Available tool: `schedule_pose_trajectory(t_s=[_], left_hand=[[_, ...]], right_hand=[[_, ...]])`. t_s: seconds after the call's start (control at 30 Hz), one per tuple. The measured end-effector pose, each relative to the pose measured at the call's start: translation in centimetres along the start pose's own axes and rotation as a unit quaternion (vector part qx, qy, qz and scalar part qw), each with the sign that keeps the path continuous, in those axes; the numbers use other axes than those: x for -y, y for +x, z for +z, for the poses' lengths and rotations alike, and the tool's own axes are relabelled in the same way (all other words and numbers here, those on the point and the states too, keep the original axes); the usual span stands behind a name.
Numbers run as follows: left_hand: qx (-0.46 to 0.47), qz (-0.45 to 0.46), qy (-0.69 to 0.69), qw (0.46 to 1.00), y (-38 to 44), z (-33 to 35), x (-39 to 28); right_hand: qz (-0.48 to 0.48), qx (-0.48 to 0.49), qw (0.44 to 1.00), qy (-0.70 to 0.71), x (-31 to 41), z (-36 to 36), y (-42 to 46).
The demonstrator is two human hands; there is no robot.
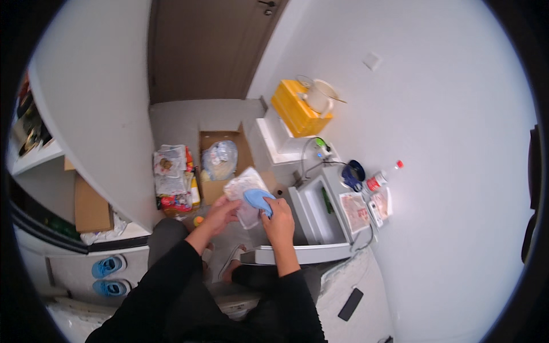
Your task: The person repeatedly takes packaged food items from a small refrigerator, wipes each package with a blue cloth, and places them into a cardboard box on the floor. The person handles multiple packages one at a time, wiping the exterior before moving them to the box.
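My left hand (221,214) grips the left edge of a pale, flat plastic-wrapped package (246,214), tilted in front of me. In my right hand (279,218) is a folded blue cloth (258,200), which lies against the upper face of the package. The contents of the package are too blurred to tell. To the right of my right hand stands a small refrigerator (324,210) with its door (300,255) swung open towards my legs. Something green (327,200) shows inside it.
An open cardboard box (221,134) holds a plastic bag (221,159). Beside it are stacked packages (171,184). A bottle (381,178) and dark blue mug (353,175) stand on the refrigerator. Behind are a yellow box (296,109) and power strip (322,150). A phone (351,304) lies at lower right.
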State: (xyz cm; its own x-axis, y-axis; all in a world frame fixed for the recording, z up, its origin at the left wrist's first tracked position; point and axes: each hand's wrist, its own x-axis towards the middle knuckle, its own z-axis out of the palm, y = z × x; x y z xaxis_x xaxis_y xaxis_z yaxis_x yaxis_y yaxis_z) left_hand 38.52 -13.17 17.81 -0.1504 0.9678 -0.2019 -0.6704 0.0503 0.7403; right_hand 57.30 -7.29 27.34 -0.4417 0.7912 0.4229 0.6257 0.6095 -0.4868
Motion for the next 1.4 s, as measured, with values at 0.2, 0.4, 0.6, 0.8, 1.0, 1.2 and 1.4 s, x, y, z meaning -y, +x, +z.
schedule_pose_trajectory(t_s=[0.2,0.4,0.6,0.8,1.0,1.2,1.4], left_hand=[[-0.019,0.115,-0.158,0.980,-1.0,1.4,-2.6],[0.051,0.133,-0.070,0.987,-2.7,8.5,-7.8],[0.214,-0.056,0.052,0.974,1.2,25.2,-2.8],[0.186,-0.174,-0.001,0.967,10.1,31.0,8.6],[0.144,-0.113,0.136,0.974,11.3,38.5,11.8],[0.163,-0.075,0.481,0.858,12.6,36.6,8.6],[0.216,-0.116,0.529,0.813,14.1,33.2,7.2]], right_hand=[[0.070,-0.192,0.973,0.105,-0.5,-4.7,0.6],[0.131,-0.293,0.912,0.254,-2.7,-10.8,-7.5],[0.308,-0.356,0.783,0.407,-6.9,-13.9,-22.4],[0.327,-0.345,0.689,0.547,-7.4,-10.5,-24.8],[0.324,-0.325,0.680,0.572,-9.2,-11.3,-25.8],[0.326,-0.315,0.651,0.608,-9.0,-11.9,-25.6],[0.307,-0.256,0.700,0.592,-9.0,-12.5,-24.9]])
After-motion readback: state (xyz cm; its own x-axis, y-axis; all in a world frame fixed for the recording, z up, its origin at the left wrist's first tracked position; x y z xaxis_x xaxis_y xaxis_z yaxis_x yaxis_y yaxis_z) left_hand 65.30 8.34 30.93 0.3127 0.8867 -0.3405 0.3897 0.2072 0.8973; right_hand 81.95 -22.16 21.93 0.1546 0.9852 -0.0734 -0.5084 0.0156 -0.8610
